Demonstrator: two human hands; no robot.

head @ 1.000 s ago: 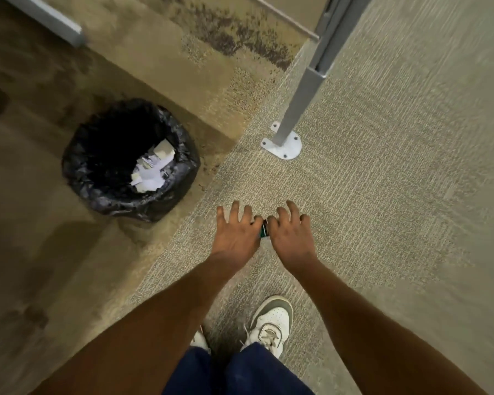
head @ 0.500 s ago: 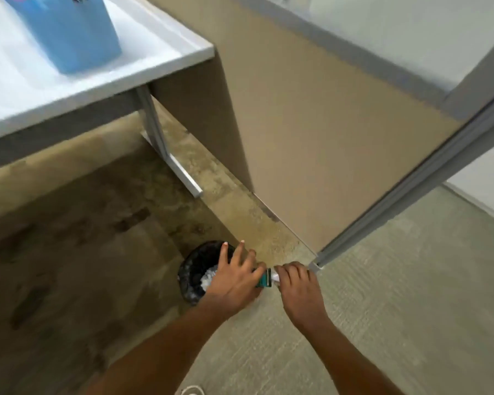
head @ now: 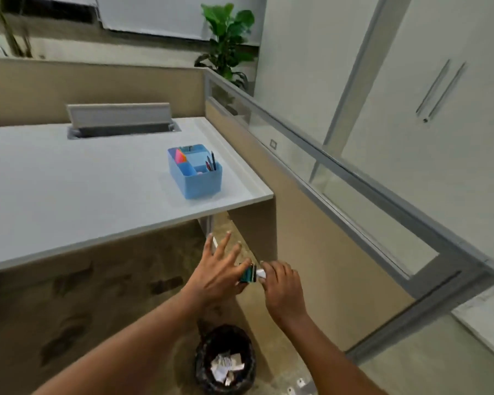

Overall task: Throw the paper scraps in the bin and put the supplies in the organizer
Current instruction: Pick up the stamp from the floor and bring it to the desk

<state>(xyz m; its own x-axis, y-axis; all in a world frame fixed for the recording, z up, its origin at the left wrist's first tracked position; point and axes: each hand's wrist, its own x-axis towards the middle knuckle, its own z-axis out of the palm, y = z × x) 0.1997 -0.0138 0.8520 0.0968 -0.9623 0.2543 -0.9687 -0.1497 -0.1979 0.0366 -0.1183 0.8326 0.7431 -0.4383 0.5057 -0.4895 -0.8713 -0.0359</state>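
Note:
Both hands hold a small teal stick with a white end (head: 248,274), likely a glue stick, in the air in front of the desk. My left hand (head: 214,277) pinches the teal body with thumb and forefinger, the other fingers spread straight. My right hand (head: 283,289) curls its fingers round the white end. A black-lined bin (head: 203,352) stands on the floor below the hands, with white paper scraps (head: 226,366) inside. The blue organizer (head: 201,185) sits near the desk's right front corner, holding pens and coloured items.
The white desk (head: 69,181) stretches to the left, with a raised cable flap (head: 117,115) at its back. A beige partition with a glass top (head: 311,238) runs along the right side. A potted plant (head: 228,38) stands behind it.
The view has risen from the floor and bin to the desk and organizer. Both hands have stayed together on the teal stick and come up above the bin.

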